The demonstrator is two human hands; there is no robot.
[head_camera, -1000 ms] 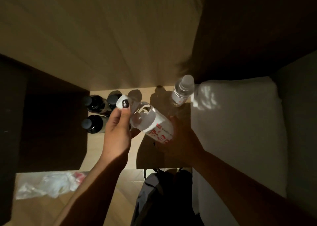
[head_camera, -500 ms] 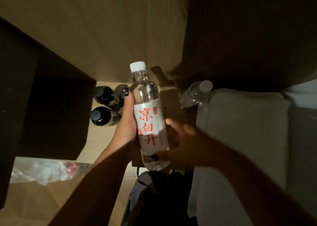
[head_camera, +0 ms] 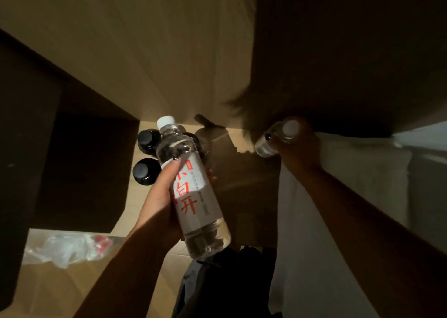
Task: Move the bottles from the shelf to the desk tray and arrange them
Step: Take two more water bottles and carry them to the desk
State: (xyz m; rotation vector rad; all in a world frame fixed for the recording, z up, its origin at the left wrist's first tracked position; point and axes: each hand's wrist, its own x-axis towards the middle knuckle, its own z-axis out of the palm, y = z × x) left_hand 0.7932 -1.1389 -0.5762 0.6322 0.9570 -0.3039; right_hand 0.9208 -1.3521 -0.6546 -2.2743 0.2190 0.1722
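My left hand [head_camera: 164, 194] grips a clear water bottle [head_camera: 193, 192] with a white cap and a white label with red characters, held upright above the wooden shelf [head_camera: 225, 172]. My right hand [head_camera: 297, 146] is closed over the top of a second clear bottle [head_camera: 264, 146] standing at the shelf's right end in shadow. Three dark bottles with black caps [head_camera: 145, 171] stand on the shelf at the left, one partly hidden behind the held bottle.
A tall wooden panel [head_camera: 145, 39] rises behind the shelf. A white cushion or bedding [head_camera: 338, 196] lies to the right. A crumpled plastic bag [head_camera: 65, 247] rests on a lower surface at the left. A dark bag [head_camera: 229, 281] sits below the shelf.
My right hand let go of the labelled bottle and moved right, closing on the second clear bottle. My left hand now holds the labelled bottle alone, upright.
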